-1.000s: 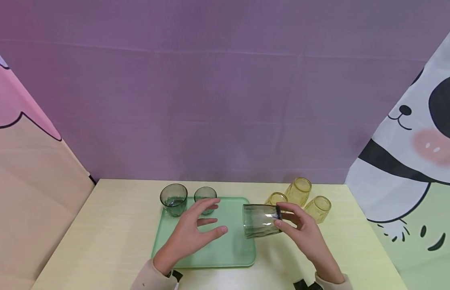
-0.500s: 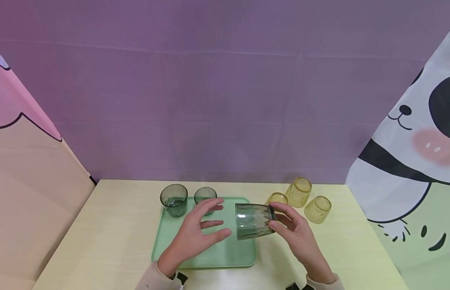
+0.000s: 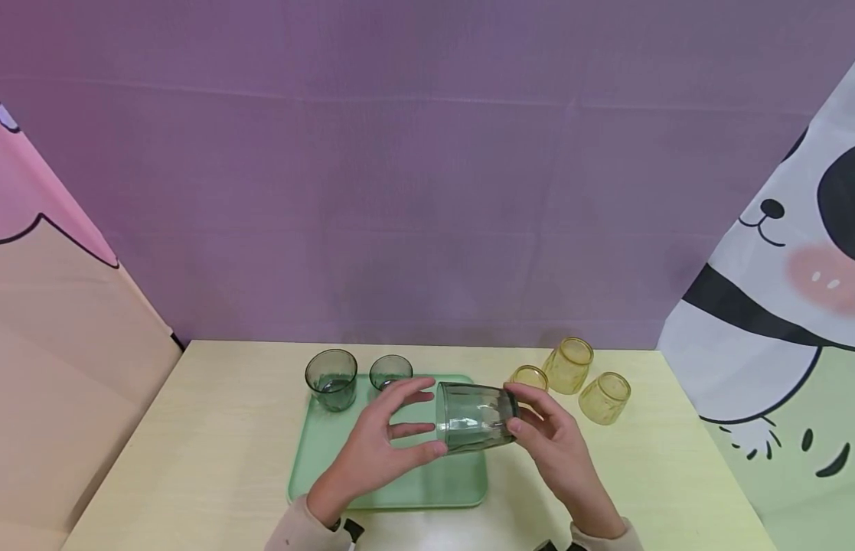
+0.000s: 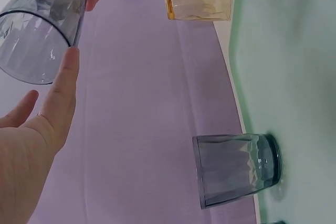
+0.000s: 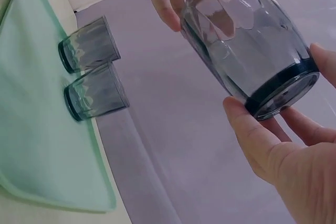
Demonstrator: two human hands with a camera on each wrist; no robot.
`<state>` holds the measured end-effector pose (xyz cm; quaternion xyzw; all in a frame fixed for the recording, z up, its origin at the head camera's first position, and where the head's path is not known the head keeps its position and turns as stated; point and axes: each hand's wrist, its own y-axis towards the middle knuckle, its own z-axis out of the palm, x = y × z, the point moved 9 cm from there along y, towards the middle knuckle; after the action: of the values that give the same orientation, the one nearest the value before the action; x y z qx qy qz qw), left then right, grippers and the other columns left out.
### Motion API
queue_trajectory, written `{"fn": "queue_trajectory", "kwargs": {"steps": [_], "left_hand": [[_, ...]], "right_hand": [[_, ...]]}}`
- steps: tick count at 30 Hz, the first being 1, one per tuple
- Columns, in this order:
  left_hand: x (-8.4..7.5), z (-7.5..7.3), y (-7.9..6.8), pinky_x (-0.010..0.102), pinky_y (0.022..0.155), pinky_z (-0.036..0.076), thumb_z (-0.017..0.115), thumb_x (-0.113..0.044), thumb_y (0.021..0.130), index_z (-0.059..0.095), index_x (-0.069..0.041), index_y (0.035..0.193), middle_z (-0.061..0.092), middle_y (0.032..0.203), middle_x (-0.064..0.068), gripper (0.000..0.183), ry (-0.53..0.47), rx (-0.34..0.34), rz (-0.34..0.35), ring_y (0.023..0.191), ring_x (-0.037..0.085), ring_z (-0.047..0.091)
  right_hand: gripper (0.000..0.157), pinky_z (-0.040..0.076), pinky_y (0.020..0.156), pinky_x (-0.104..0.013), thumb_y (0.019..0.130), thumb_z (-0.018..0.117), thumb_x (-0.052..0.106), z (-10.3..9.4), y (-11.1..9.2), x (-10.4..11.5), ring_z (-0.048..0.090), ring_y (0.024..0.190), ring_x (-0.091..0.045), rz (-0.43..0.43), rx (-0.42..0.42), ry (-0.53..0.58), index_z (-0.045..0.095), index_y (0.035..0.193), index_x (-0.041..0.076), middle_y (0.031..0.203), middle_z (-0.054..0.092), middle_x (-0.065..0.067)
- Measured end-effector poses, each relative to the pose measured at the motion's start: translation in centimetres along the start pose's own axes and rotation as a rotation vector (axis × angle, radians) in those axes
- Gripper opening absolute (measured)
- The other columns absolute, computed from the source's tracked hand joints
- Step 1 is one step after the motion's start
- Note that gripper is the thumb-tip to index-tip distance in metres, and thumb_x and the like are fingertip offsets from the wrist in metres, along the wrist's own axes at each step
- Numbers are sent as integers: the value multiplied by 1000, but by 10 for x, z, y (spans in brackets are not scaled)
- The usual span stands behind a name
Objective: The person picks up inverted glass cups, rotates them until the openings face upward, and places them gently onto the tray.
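A grey-green drinking glass (image 3: 477, 417) is held on its side above the tray, its mouth facing left. My right hand (image 3: 561, 451) grips it by the thick base, which shows dark between thumb and fingers in the right wrist view. My left hand (image 3: 375, 444) is spread at the mouth, fingertips right at the rim; one fingertip meets the rim in the left wrist view. Two more grey-green glasses, a left one (image 3: 332, 386) and a smaller-looking one (image 3: 390, 369), stand upright on the back left of the green tray (image 3: 427, 490). My left hand partly hides the second.
Yellow glasses stand upside down at the back right: a rear one (image 3: 568, 367), a right one (image 3: 605, 399) and one (image 3: 530, 376) partly hidden by the right hand. The pale table (image 3: 179, 451) meets a purple cloth backdrop (image 3: 427, 191) behind.
The right hand has carried the sideways glass left, over the tray. The left hand has shifted slightly right, so its fingertips have come to the glass's rim. The other glasses stay put.
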<state>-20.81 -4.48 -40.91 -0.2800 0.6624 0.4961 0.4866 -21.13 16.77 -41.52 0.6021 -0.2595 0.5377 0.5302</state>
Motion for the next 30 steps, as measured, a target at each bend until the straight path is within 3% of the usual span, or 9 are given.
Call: {"fn": "queue_trajectory", "kwargs": {"steps": [14,26,30], "left_hand": [[1,5,1,47,89,56,84,-6,82,47,-8,147,45,144,11,74,-43,17,-10,125,34,53],[2,3,0,42,86,58,86,-11,80,50,-22,145,49,138,7,75,-4,-7,-26,116,34,60],[2,3,0,43,85,58,87,-12,79,50,-22,145,50,135,12,77,6,-8,-30,115,37,59]], "right_hand": [[39,55,92,-35,101,48,-10,7,0,-8,57,120,-21,8,15,143,44,140,-9,136,49,-13],[40,54,93,-34,102,46,-9,11,-1,-6,55,122,-21,-7,49,169,42,142,-10,139,47,-14],[40,54,92,-34,101,48,-9,10,-1,-10,56,119,-20,23,37,159,44,141,-9,138,48,-14]]}}
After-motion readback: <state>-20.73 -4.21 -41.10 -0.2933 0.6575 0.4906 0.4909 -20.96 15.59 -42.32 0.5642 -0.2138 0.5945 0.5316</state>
